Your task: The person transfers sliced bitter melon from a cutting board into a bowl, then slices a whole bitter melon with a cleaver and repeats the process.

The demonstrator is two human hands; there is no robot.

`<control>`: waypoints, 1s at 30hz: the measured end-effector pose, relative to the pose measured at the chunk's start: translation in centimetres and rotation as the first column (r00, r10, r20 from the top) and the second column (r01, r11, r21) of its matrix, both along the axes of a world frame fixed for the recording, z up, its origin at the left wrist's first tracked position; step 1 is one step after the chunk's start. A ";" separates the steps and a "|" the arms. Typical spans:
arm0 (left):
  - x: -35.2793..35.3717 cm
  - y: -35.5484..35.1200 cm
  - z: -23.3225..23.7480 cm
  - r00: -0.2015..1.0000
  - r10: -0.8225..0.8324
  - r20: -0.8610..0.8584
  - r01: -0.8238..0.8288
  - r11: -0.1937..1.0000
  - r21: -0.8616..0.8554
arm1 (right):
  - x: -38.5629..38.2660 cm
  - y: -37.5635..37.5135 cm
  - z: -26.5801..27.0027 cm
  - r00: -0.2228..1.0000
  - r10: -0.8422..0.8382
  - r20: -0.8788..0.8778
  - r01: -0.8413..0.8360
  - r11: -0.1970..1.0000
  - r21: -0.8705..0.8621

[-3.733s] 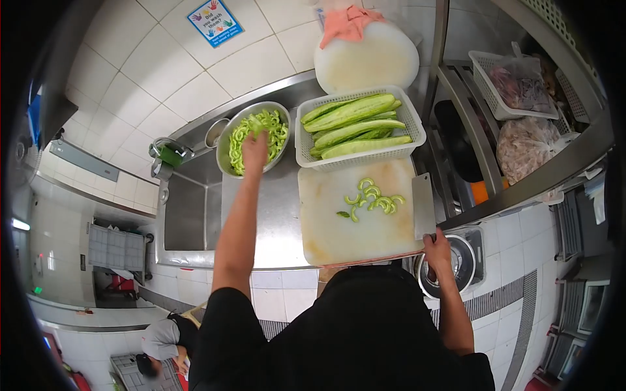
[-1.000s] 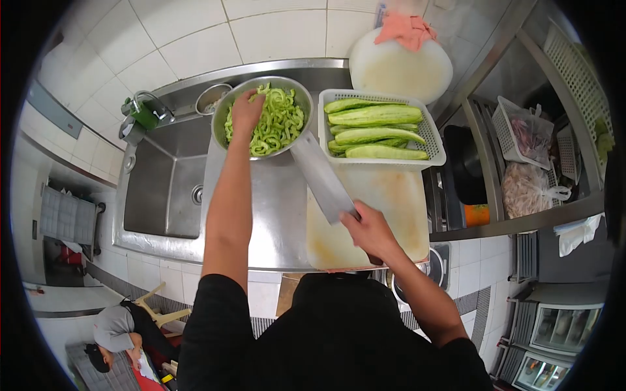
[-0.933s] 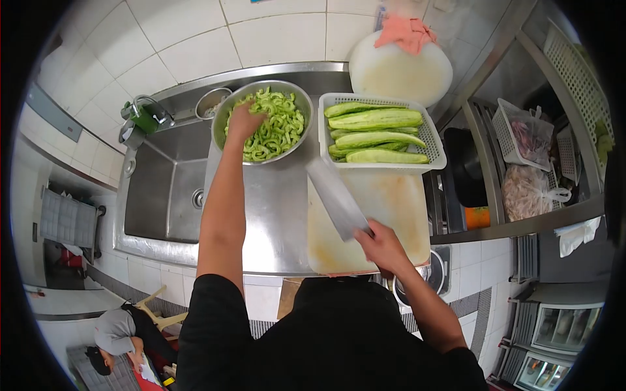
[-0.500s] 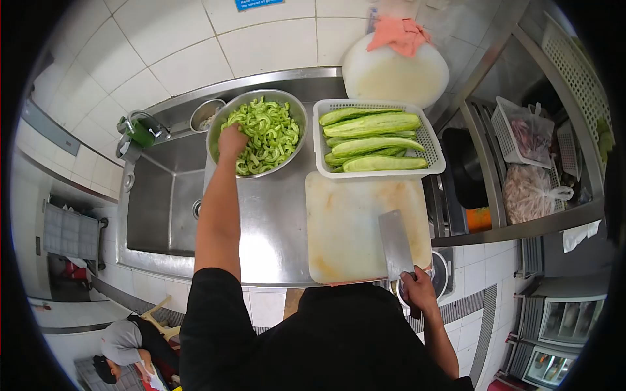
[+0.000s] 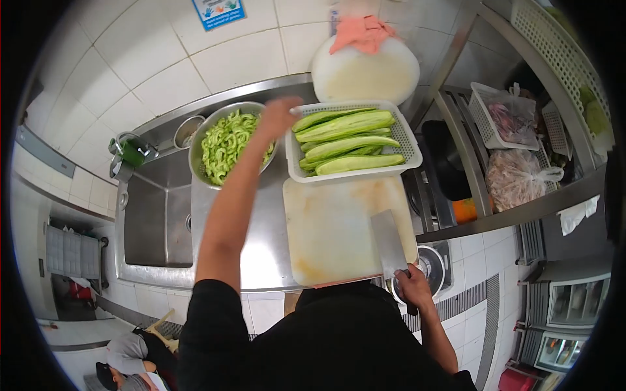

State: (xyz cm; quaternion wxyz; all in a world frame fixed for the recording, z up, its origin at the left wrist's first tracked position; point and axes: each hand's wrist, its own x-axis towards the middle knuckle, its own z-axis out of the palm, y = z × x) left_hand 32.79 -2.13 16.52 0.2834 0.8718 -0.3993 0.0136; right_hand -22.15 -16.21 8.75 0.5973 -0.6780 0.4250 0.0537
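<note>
My right hand (image 5: 415, 287) grips the dark handle of a cleaver (image 5: 389, 241), its broad blade lying over the right part of a worn white cutting board (image 5: 332, 228). My left hand (image 5: 279, 117), smeared by motion, is in the air between a steel bowl (image 5: 194, 163) and a white plastic basket (image 5: 417, 159); its fingers cannot be made out. Crescent-shaped green slices (image 5: 225, 143) fill the bowl. Long, peeled, cucumber-like green vegetables (image 5: 352, 143) lie side by side in the basket, just behind the board.
A steel sink (image 5: 156, 221) is at the left, with a small metal pot (image 5: 189, 132) behind it. Against the tiled wall leans a round white board (image 5: 365, 72) with a pink cloth (image 5: 362, 34) on top. A metal rack (image 5: 508, 215) stands right. Another person (image 5: 127, 355) is low left.
My left hand has come out of the bowl of slices and moved right, toward the basket. The right hand keeps the cleaver over the board. The view has shifted slightly.
</note>
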 end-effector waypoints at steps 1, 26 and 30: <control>-2.6 -2.6 -1.6 0.998 -0.045 0.042 0.043 0.997 0.061 | -0.2 -0.1 0.1 0.999 0.035 0.002 -0.035 0.999 -0.017; -26.4 4.7 -8.6 -0.045 -0.115 -0.992 0.365 0.923 -0.123 | -2.3 -7.6 -2.9 0.997 0.069 0.032 -0.063 0.986 -0.155; -26.3 8.9 -13.7 -0.065 -0.032 -0.997 0.441 0.895 -0.058 | -1.2 -7.6 -2.6 0.993 0.122 -0.002 -0.120 0.976 -0.179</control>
